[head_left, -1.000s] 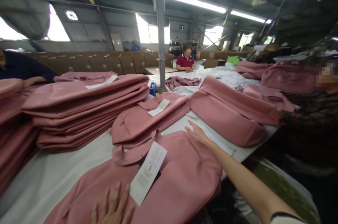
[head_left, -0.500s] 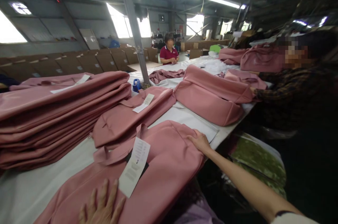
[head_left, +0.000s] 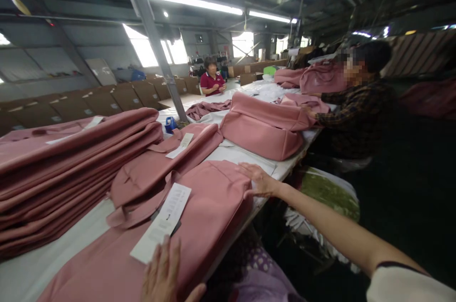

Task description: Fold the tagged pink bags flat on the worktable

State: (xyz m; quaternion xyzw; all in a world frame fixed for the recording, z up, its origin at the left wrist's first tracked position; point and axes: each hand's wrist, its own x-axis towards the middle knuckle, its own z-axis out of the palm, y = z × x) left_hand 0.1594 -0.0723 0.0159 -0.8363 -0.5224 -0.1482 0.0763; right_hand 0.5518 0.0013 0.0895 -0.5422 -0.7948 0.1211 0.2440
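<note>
A pink bag [head_left: 210,197] lies flat on the table in front of me, with a strap and a white paper tag [head_left: 162,226] on top. My left hand [head_left: 166,271] rests on the bag just below the tag, fingers stretched, partly cut off by the bottom edge. At the bag's far right end is my right hand [head_left: 260,181], its fingers apart and touching the bag's edge. Neither hand grips anything. Just behind, a second pink bag [head_left: 142,176] lies with its own tag [head_left: 180,145].
At left stands a tall stack of folded pink bags [head_left: 71,169]. Beyond lies a bulky pink bag [head_left: 263,128], beside a person in a plaid shirt [head_left: 366,112]. Another person in a red shirt [head_left: 213,82] is at the far side. A metal post [head_left: 160,50] rises behind the table.
The view has turned to the right. My right hand has opened its fingers at the bag's end, and my left hand now sits nearer the bag's front edge, below the tag.
</note>
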